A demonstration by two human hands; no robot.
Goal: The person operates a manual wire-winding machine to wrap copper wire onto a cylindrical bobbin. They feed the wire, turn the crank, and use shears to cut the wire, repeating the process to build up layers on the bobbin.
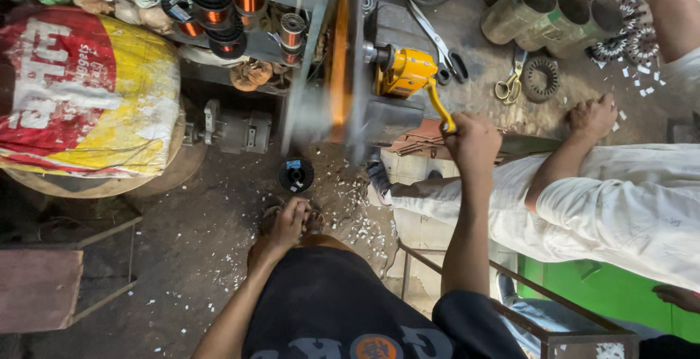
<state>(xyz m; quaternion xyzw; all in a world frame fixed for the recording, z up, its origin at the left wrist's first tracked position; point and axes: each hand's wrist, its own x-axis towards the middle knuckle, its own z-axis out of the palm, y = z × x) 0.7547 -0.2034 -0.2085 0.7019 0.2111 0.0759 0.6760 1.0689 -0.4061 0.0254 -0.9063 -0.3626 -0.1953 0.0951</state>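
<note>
Near, left hand [286,222] rests loosely open on a knee [321,246] above the littered floor [197,242], right hand [472,137] clenched on the yellow winder's crank [440,111], spools [211,9] far left

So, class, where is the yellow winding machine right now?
In the head view, the yellow winding machine sits upper centre on the bench, left of the scissors; the right hand grips its crank handle.

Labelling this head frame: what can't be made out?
- Spinning part beside the yellow winder: motion-blurred; what's on it can't be told.
- Crank handle: its grip is hidden inside the right hand.
- Left hand: rests on the knee; the fingers curl over the front, so whether they hold anything is unclear.
- Co-worker in white: cut off by the right edge.
- Metal tubes: cropped by the top edge.
</note>
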